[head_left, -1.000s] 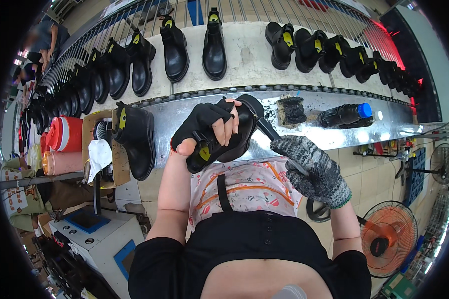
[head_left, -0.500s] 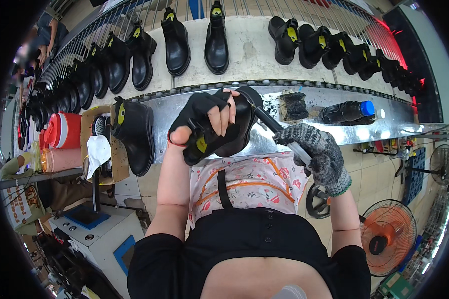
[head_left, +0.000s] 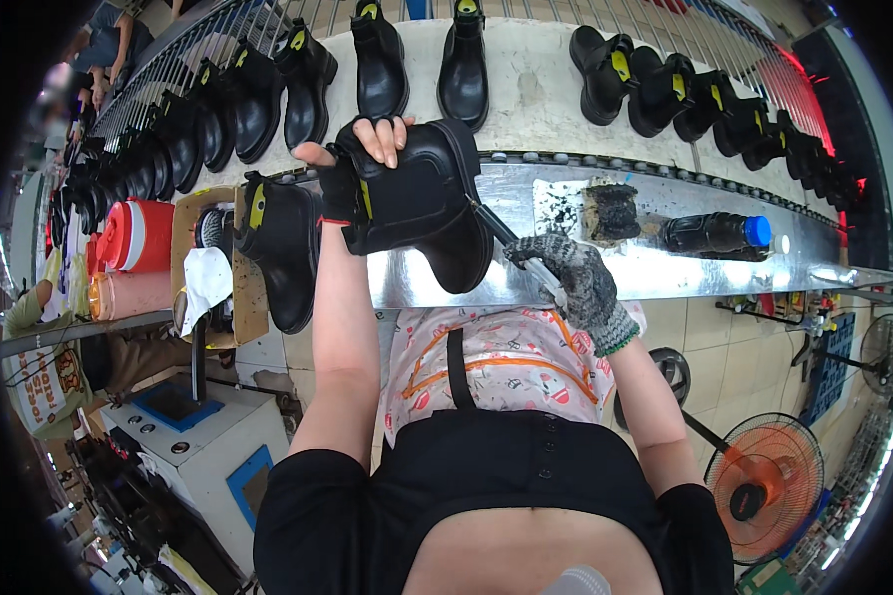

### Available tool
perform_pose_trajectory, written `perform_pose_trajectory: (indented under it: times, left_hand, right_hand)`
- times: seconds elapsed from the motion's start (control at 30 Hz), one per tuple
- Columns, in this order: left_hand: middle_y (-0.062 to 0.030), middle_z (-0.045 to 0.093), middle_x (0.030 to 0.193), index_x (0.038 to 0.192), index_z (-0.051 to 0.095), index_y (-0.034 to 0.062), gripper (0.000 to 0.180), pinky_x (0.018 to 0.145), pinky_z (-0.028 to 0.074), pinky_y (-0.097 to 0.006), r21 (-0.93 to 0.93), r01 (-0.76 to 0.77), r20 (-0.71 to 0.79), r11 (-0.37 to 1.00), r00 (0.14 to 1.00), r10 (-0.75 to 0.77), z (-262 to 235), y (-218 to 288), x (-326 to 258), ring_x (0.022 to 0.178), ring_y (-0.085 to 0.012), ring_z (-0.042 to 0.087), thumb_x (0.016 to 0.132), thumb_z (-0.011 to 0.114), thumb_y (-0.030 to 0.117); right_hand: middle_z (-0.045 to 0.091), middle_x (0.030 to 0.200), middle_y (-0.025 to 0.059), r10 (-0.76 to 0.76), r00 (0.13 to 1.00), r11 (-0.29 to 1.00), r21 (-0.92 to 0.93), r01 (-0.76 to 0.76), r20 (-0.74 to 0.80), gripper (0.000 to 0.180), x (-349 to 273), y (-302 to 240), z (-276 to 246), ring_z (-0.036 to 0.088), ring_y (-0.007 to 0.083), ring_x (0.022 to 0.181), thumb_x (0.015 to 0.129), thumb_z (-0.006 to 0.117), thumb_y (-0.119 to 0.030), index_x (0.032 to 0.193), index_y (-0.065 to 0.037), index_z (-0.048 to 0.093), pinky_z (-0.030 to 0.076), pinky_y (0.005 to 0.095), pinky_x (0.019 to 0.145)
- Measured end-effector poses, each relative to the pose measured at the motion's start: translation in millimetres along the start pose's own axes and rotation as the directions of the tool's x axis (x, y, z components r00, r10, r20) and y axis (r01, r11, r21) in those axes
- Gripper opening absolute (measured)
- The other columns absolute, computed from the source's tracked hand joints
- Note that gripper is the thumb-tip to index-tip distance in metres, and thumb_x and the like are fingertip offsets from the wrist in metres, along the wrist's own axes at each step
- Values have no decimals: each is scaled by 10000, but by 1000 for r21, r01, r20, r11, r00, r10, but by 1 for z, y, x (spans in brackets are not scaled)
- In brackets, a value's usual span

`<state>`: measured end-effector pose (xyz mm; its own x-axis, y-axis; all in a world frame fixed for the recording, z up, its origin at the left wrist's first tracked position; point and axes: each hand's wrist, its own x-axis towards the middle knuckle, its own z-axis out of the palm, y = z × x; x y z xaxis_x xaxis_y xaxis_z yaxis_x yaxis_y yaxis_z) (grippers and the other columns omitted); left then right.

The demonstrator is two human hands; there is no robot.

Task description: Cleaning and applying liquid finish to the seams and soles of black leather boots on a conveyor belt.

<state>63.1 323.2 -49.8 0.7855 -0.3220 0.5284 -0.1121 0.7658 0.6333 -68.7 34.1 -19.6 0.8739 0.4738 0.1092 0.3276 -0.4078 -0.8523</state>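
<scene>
Gripping black boot (head_left: 412,198) by the shaft with left hand (head_left: 342,188), in a black fingerless glove, with bare fingers (head_left: 371,137) curled over the upper side. Holding it sideways above metal shelf (head_left: 402,286), opening to the left, sole edge to the right, toe toward the shelf's front edge. Holding pen-shaped tool (head_left: 497,224) in right hand (head_left: 577,283), grey knit glove, with fingers closed round it. Pointing tip at the sole edge; can't tell if touching.

Tight on the left: second boot (head_left: 286,258) upright on the shelf, just beside the held one. More room to the right, along the front strip below sponge (head_left: 610,212), up to bottle (head_left: 714,235). Bounded at back by roller chain (head_left: 566,159), then white belt (head_left: 536,94) with two groups of boots and a wide gap between.

Containers: cardboard box (head_left: 252,302) left of the second boot, with brush (head_left: 211,228) and white cloth (head_left: 206,278) in it. Bottle on its side, blue cap, dark inside. Further left, red jug (head_left: 129,236) and pink tub (head_left: 134,295); can't see into either.
</scene>
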Motion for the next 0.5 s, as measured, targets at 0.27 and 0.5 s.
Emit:
perform_pose_trajectory:
  times: [0.27,0.5]
  left_hand:
    - [-87,535,678,675,533,33,853,1021,308,-359,-100,53,-113,994,992,-64,-45,7,-8,836,-214,487,679,299,853]
    - [-116,563,658,625,534,24,843,931,400,-353,-52,107,-447,993,887,-119,-67,6,-21,774,-244,549,724,299,828]
  right_hand:
    - [672,828,96,92,994,987,127,-99,54,668,-6,28,15,575,217,615,915,208,-587,1074,-132,671,465,328,645]
    - [688,891,104,171,984,957,229,-177,47,286,-20,35,26,655,206,768,904,464,-222,1066,-98,663,499,298,695]
